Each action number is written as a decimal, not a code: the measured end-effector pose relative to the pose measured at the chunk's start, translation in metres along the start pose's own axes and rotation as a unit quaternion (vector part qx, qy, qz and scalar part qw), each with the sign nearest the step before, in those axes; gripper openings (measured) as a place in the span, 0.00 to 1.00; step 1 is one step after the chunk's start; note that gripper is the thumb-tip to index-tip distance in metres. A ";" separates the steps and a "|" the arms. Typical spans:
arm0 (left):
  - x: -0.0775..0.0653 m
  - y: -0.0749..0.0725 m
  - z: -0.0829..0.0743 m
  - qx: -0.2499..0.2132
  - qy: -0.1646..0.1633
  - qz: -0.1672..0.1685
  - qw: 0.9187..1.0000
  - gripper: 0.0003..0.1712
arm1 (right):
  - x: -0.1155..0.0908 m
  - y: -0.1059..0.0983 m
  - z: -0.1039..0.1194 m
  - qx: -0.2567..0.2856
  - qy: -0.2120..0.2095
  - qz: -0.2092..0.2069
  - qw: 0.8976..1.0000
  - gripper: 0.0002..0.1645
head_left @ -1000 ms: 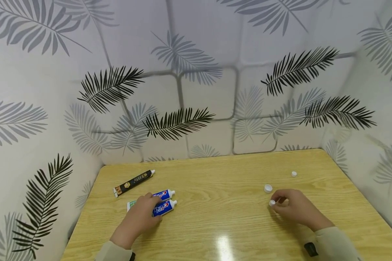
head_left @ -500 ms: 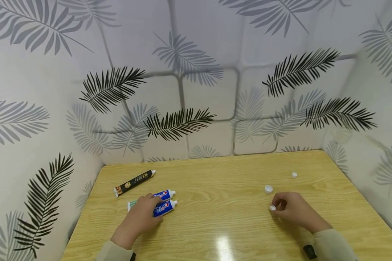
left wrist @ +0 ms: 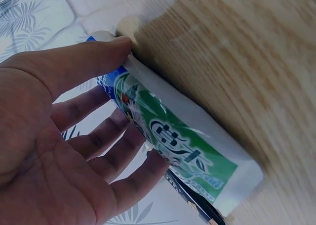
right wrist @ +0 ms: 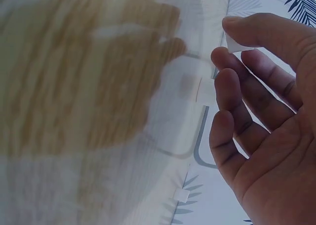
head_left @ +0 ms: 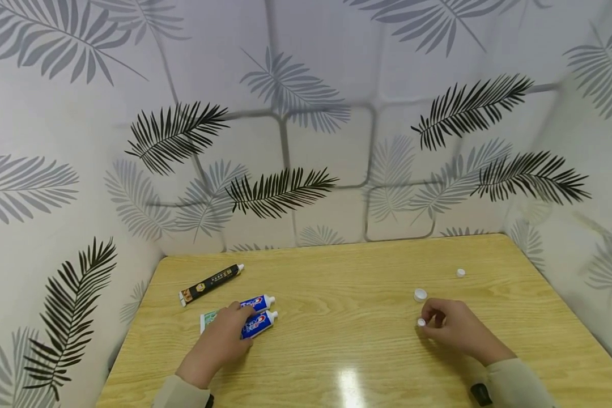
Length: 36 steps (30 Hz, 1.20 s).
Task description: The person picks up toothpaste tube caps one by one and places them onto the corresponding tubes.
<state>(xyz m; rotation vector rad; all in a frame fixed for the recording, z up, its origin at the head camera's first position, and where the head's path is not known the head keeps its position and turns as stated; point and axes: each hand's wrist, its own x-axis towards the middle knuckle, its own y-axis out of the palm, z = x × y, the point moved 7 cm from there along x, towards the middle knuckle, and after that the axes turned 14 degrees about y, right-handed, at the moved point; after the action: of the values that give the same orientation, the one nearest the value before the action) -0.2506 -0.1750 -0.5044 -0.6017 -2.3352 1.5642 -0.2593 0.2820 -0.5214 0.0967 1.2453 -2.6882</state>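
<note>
At the left of the table my left hand [head_left: 221,337] grips a blue toothpaste tube [head_left: 257,324], thumb on one side and fingers curled on the other. A second blue toothpaste tube [head_left: 257,303] lies right beside it, partly hidden by the hand. In the left wrist view a toothpaste tube [left wrist: 182,141] shows green and white printing; its nozzle end is partly covered by the thumb. On the right, my right hand [head_left: 454,326] pinches a small white cap [head_left: 421,322] between thumb and forefinger, just above the wood.
A larger white cap [head_left: 420,294] lies just beyond my right hand. Farther back is a smaller white cap [head_left: 460,272]. A black toothpaste tube [head_left: 211,284] lies at the back left of the wooden table [head_left: 331,294]. Leaf-patterned cloth [head_left: 306,141] stands behind.
My right hand has shifted slightly toward the table's front with the white cap pinched in it. The left hand and tubes stay in place.
</note>
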 end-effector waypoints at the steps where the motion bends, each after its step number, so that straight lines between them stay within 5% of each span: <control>1: 0.000 0.000 0.000 0.001 0.000 0.001 1.000 0.31 | 0.000 0.000 0.000 0.001 -0.001 0.001 1.000 0.10; 10: 0.000 -0.001 -0.001 -0.001 0.000 0.005 1.000 0.31 | -0.001 0.003 0.001 0.008 -0.028 0.004 1.000 0.11; 36: 0.001 0.000 -0.001 0.005 -0.005 0.008 1.000 0.31 | -0.001 0.004 -0.003 0.022 -0.014 0.015 1.000 0.06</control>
<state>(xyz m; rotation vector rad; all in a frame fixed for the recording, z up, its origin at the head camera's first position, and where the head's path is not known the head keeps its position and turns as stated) -0.2511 -0.1736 -0.5041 -0.6132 -2.3336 1.5875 -0.2576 0.2821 -0.5262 0.0824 1.1686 -2.6817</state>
